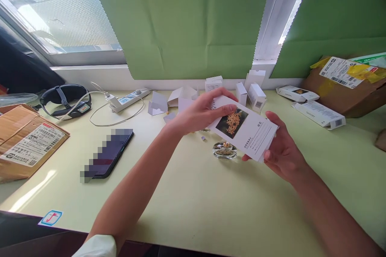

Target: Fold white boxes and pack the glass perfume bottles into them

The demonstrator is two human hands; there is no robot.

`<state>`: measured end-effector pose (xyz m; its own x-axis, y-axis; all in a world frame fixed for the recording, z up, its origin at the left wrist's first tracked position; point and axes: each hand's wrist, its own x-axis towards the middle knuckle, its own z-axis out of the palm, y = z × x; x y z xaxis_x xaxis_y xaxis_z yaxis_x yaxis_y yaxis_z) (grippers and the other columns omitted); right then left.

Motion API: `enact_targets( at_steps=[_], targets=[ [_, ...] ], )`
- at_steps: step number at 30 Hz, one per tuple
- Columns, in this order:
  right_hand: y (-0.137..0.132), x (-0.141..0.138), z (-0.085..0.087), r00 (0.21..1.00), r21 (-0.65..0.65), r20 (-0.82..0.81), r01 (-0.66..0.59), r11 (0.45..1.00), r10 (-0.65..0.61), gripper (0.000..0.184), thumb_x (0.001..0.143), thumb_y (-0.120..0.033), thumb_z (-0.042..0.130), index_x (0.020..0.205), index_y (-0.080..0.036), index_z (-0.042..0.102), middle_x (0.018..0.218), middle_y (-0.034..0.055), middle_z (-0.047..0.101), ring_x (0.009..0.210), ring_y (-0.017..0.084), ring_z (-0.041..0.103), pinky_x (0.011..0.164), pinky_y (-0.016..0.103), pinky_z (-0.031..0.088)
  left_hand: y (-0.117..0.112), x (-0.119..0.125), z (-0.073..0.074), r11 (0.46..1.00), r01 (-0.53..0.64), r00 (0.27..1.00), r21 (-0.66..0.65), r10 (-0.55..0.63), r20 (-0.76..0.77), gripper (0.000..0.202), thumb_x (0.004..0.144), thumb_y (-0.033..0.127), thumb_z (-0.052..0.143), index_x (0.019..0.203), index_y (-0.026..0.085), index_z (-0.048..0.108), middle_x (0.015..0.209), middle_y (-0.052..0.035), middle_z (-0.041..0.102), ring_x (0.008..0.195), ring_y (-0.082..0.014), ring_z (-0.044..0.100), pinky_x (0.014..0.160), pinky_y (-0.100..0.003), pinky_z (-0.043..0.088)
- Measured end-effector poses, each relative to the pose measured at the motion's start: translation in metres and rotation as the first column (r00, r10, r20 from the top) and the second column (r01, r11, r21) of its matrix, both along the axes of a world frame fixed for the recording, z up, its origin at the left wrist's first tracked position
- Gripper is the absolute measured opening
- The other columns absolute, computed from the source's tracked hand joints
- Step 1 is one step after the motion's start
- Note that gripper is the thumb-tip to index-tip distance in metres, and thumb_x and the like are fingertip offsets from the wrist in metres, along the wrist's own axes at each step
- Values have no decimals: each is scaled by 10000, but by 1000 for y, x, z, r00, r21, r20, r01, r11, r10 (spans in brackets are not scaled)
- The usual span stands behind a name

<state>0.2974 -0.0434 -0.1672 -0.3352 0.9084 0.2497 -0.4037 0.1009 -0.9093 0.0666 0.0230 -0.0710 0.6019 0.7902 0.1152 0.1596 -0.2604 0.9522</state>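
Observation:
A white card box with a photo of orange flowers and printed text is held tilted above the table between both hands. My left hand grips its upper left end, the thumb lying across the front by the photo. Around the lower right end are the fingers of my right hand. Just below the box stands a clear glass bottle with a gold-coloured neck. A small pale cap-like piece lies to the bottle's left. Something glassy behind it is mostly hidden by my left hand.
Small white boxes and opened white card pieces stand along the back. Two flat white boxes lie by a large carton at right. At left are a phone, a power strip, a head strap and a parcel.

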Motion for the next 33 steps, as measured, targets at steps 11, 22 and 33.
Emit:
enact_targets(
  at_steps=[11, 22, 33],
  targets=[
    [5, -7, -9, 996, 14, -37, 77, 997, -77, 960, 599, -481, 904, 1400, -613, 390, 1354, -20, 555, 897, 217, 643, 509, 302, 583, -3, 8, -4, 999, 53, 998, -11, -53, 44, 235, 926, 398, 617, 1094, 246, 552, 909, -14, 675, 773, -142, 677, 573, -210, 547],
    [8, 0, -19, 1000, -58, -5, -24, 998, 23, 788, 716, -628, 769, 1425, -527, 442, 1516, -19, 481, 1253, 280, 567, 761, 363, 615, 2, -4, 0, 992, 86, 996, 87, -88, 17, 280, 906, 386, 653, 1141, 252, 579, 984, -26, 633, 876, -157, 671, 610, -192, 557],
    [12, 1, -23, 994, -49, 49, -95, 994, 97, 828, 595, -765, 751, 1358, -537, 526, 1536, -26, 476, 1389, 385, 441, 993, 546, 503, 3, -8, 2, 969, 232, 973, 89, -230, -23, 256, 931, 349, 621, 1157, 237, 575, 996, -34, 640, 902, -166, 673, 649, -216, 572]
  ],
)
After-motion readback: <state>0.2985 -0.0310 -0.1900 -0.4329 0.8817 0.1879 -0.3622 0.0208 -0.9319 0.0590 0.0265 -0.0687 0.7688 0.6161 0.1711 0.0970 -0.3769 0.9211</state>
